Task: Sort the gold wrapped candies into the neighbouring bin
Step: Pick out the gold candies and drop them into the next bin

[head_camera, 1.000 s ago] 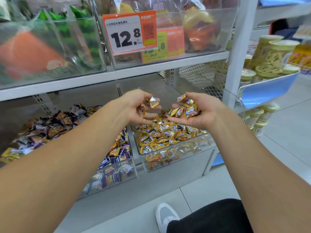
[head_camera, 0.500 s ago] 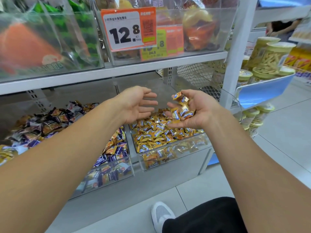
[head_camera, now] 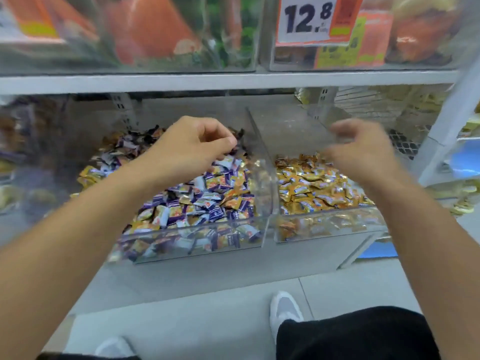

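Observation:
Two clear plastic bins stand side by side on the lower shelf. The left bin (head_camera: 181, 255) holds mixed candies (head_camera: 202, 203) in purple, white and gold wrappers. Only gold wrapped candies (head_camera: 317, 188) fill the right bin (head_camera: 330, 231). My left hand (head_camera: 192, 149) is back-up over the rear of the mixed pile, fingers curled down, thumb tip against the fingertips; whatever they pinch is hidden. My right hand (head_camera: 361, 149) hovers blurred above the gold pile, fingers hanging loosely curled, no candy seen in it.
A clear wall (head_camera: 262, 162) separates the two bins. An upper shelf (head_camera: 233, 81) with snack bins and a 12.8 price tag (head_camera: 309, 19) hangs close above. A white upright post (head_camera: 452, 131) stands on the right. My shoe (head_camera: 284, 311) is on the floor below.
My right hand has turned palm-down over the gold bin and the handful of gold candies is gone from it. My left hand moved left onto the mixed pile. The view swung left and closer.

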`<state>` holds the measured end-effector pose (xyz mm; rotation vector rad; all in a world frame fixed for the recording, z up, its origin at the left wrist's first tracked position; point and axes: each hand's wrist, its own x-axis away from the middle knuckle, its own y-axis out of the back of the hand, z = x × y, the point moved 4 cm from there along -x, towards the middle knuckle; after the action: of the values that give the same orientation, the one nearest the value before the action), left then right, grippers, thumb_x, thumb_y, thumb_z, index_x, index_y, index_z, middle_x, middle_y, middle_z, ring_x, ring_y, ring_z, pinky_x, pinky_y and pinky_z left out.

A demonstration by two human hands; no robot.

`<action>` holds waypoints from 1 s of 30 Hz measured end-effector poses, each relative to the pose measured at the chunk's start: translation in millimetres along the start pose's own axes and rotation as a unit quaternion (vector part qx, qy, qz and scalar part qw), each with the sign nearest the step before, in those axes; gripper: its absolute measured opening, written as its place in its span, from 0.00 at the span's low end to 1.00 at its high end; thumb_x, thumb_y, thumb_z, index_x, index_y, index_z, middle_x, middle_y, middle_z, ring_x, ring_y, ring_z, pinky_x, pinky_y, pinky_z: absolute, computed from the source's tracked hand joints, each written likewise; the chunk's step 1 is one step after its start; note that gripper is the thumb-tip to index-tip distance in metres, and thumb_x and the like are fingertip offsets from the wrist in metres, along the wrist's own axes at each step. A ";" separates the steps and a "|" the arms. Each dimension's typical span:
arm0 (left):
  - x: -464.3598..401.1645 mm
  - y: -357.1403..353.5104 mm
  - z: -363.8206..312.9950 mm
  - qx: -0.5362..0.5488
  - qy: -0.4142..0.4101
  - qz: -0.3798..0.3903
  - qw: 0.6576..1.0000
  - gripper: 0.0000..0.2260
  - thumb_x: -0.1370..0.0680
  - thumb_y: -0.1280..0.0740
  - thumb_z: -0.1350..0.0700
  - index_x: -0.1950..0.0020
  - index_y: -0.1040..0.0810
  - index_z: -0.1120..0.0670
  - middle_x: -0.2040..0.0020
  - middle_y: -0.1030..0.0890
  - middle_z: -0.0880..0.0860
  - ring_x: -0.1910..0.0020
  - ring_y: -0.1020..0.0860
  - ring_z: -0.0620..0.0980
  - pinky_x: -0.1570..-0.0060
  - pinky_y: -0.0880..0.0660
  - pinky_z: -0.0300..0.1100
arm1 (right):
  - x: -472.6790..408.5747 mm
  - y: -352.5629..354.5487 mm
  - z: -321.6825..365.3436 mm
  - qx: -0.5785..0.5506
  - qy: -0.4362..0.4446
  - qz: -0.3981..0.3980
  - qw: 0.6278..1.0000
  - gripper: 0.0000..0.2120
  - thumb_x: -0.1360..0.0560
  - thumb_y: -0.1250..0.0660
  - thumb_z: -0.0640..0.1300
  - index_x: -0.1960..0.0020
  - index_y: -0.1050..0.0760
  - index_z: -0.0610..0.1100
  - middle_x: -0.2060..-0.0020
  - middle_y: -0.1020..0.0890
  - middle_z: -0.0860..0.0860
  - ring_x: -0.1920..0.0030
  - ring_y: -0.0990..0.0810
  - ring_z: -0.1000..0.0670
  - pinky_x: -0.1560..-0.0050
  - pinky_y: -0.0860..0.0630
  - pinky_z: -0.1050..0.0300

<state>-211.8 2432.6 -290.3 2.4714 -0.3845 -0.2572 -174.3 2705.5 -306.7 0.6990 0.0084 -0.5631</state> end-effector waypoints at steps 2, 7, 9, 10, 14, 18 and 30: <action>12.9 41.9 38.8 -0.205 0.066 0.012 0.976 0.13 0.19 0.36 0.44 0.52 0.17 0.50 0.58 0.17 0.49 0.61 0.20 0.47 0.62 0.26 0.41 | 28.0 -21.8 49.4 -0.002 0.161 0.028 0.987 0.14 0.29 0.30 0.40 0.46 0.18 0.52 0.54 0.16 0.58 0.57 0.19 0.60 0.49 0.21 0.62; 42.4 109.8 115.3 -0.379 0.290 0.115 0.871 0.25 0.17 0.46 0.41 0.51 0.23 0.62 0.54 0.20 0.59 0.57 0.20 0.57 0.54 0.19 0.52 | 117.4 -134.2 135.8 0.062 0.357 0.366 0.857 0.12 0.22 0.37 0.49 0.50 0.17 0.45 0.63 0.17 0.54 0.61 0.22 0.57 0.59 0.29 0.65; 51.1 108.5 120.8 -0.323 0.332 0.136 0.876 0.23 0.15 0.47 0.44 0.40 0.24 0.61 0.53 0.22 0.59 0.56 0.18 0.59 0.58 0.17 0.55 | 118.1 -169.9 141.2 0.076 0.336 0.422 0.838 0.12 0.20 0.39 0.47 0.45 0.17 0.47 0.59 0.16 0.53 0.63 0.22 0.61 0.61 0.29 0.68; 54.7 104.4 122.3 -0.311 0.339 0.165 0.872 0.21 0.15 0.49 0.45 0.31 0.28 0.57 0.47 0.23 0.59 0.54 0.17 0.60 0.57 0.17 0.56 | 114.0 -183.5 141.3 0.084 0.314 0.452 0.831 0.13 0.19 0.40 0.47 0.43 0.18 0.50 0.56 0.16 0.52 0.63 0.21 0.61 0.63 0.27 0.67; 59.4 83.2 137.3 -0.285 0.289 0.277 0.871 0.18 0.13 0.52 0.53 0.23 0.40 0.50 0.33 0.29 0.58 0.52 0.18 0.59 0.54 0.18 0.54 | 106.5 -222.2 132.1 0.158 0.229 0.566 0.776 0.21 0.17 0.47 0.54 0.37 0.26 0.41 0.44 0.19 0.40 0.65 0.23 0.50 0.67 0.24 0.61; 53.5 76.7 158.5 -0.196 0.262 0.226 0.918 0.17 0.16 0.44 0.63 0.26 0.33 0.62 0.54 0.23 0.52 0.52 0.22 0.58 0.60 0.26 0.41 | 115.3 -244.6 130.7 0.195 0.257 0.604 0.729 0.15 0.16 0.45 0.50 0.35 0.26 0.48 0.62 0.26 0.56 0.67 0.27 0.61 0.65 0.29 0.70; 64.7 77.6 170.1 0.063 0.320 0.179 0.928 0.37 0.25 0.26 0.60 0.23 0.40 0.43 0.49 0.17 0.54 0.57 0.16 0.49 0.56 0.18 0.44 | 95.2 -238.5 122.0 0.124 0.176 0.570 0.793 0.08 0.23 0.30 0.40 0.50 0.19 0.52 0.67 0.16 0.52 0.69 0.16 0.55 0.73 0.24 0.66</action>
<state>-213.7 2258.3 -383.8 2.3784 -0.5581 0.7288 -232.4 2435.7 -375.5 0.9130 -0.1375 0.7581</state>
